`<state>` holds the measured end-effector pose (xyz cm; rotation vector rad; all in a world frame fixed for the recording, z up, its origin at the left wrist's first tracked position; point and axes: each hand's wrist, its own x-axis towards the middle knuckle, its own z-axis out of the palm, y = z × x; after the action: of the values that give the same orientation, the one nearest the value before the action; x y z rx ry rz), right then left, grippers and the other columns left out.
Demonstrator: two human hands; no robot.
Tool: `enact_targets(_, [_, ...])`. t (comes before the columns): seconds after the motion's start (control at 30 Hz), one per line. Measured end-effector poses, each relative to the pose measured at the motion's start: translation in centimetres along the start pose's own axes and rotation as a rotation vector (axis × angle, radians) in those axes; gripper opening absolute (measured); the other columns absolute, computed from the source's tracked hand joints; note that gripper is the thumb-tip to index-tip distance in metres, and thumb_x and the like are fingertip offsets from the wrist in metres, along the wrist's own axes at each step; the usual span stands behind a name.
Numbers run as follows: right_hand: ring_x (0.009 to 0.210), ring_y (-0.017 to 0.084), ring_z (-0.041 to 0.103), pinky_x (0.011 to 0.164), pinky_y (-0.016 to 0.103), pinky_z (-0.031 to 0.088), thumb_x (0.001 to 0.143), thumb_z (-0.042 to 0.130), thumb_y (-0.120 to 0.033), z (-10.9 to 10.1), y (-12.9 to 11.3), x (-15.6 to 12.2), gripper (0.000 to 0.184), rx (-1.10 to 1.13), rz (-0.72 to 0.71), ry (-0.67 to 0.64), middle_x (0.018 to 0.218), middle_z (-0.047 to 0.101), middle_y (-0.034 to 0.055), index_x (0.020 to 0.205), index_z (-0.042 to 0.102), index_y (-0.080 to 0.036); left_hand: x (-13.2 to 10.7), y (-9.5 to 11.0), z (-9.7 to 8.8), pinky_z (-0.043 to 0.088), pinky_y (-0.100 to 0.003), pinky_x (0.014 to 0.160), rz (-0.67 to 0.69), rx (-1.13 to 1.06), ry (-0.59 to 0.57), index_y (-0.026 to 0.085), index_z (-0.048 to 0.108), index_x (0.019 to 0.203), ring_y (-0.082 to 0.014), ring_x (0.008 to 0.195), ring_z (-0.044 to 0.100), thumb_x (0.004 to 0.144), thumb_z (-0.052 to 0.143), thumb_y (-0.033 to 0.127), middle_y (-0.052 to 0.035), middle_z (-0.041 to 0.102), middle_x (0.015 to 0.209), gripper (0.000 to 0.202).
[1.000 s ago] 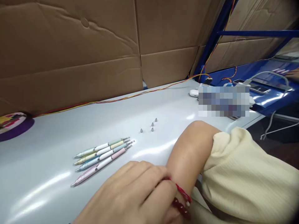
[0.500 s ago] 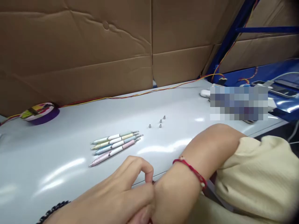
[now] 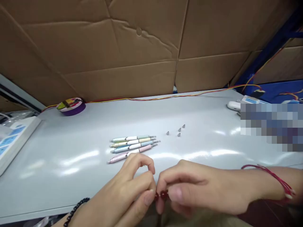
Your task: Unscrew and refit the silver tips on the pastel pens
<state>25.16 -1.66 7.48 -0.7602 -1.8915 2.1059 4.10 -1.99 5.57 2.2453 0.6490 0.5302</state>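
My left hand [image 3: 129,189] and my right hand [image 3: 189,189] meet at the near edge of the grey table [image 3: 71,138]. Both pinch a string of dark red beads [image 3: 161,195] between thumb and fingers. A red cord [image 3: 272,176] hangs round my right wrist, and a black bead bracelet [image 3: 74,210] sits on my left wrist. Just beyond my left fingers lie several pastel pens [image 3: 133,146] side by side, tips pointing right. Several small metal pen tips [image 3: 177,130] stand loose to the right of the pens.
Cardboard sheets [image 3: 118,47] wall off the back of the table. A purple tape roll [image 3: 71,106] sits at the back left, and a red and yellow wire [image 3: 153,98] runs along the back edge. A white tray [image 3: 11,138] lies at left. A white device [image 3: 234,105] is at right.
My right forearm has swung down from across the table, and my right hand now meets the left at the table edge. The red beads came off the wrist into both hands' fingers. The view turned left.
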Motion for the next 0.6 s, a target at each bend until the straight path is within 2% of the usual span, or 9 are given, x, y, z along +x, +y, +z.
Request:
enact_targets(0.1, [0.061,0.007,0.038,0.053,0.017,0.033,0.087,0.054,-0.034,-0.1,1.0,-0.4,0.02,-0.196,-0.016,0.092,0.067,0.043,-0.0046,0.078,0.055,-0.015,-0.1,0.4,1.1,0.046,-0.021,0.077,-0.071,0.092,0.04,0.021,0.052,0.078,-0.0153,0.089,0.05,0.094,0.04,0.023,-0.0025,0.053,0.094,0.02])
enact_targets(0.2, [0.06,0.008,0.041,0.053,0.016,0.034,0.087,0.055,-0.032,-0.3,1.5,-0.2,0.018,-0.348,-0.04,0.127,0.067,0.048,-0.0036,0.078,0.055,-0.016,0.1,0.5,1.6,0.046,-0.022,0.073,-0.076,0.131,0.048,0.019,0.052,0.078,-0.0149,0.081,0.053,0.094,0.043,0.022,-0.0016,0.057,0.084,0.019])
enact_targets(0.3, [0.061,0.009,0.042,0.052,0.016,0.034,0.088,0.051,-0.033,-0.7,1.8,0.0,0.02,-0.429,-0.057,0.128,0.067,0.049,-0.0018,0.08,0.055,-0.016,0.2,0.0,1.7,0.045,-0.021,0.067,-0.05,0.127,0.077,0.019,0.054,0.077,-0.013,0.07,0.054,0.096,0.042,0.027,0.0008,0.057,0.073,0.024])
enact_targets(0.43, [0.053,0.007,0.034,0.047,0.015,0.029,0.089,0.049,-0.035,-1.0,2.8,0.5,0.02,-0.357,-0.034,0.118,0.061,0.038,-0.0056,0.08,0.051,-0.017,0.1,-0.9,2.3,0.045,-0.022,0.064,-0.036,0.152,0.111,0.018,0.055,0.073,-0.013,0.064,0.054,0.096,0.042,0.035,0.0011,0.057,0.067,0.031])
enact_targets(0.53, [0.051,0.005,0.03,0.045,0.015,0.027,0.084,0.058,-0.035,-1.0,3.9,0.8,0.02,-0.217,-0.033,0.123,0.058,0.036,-0.008,0.078,0.048,-0.018,0.1,-1.4,2.6,0.045,-0.024,0.059,-0.016,0.233,0.129,0.017,0.056,0.072,-0.0139,0.061,0.052,0.098,0.037,0.03,0.0,0.054,0.063,0.035])
enact_targets(0.6, [0.052,0.006,0.033,0.047,0.015,0.029,0.085,0.058,-0.031,-1.0,4.4,1.0,0.016,-0.202,-0.041,0.153,0.058,0.039,-0.0075,0.079,0.051,-0.018,0.3,-1.5,2.6,0.043,-0.023,0.055,0.001,0.311,0.171,0.018,0.055,0.069,-0.0137,0.059,0.051,0.098,0.036,0.028,0.0003,0.052,0.061,0.037])
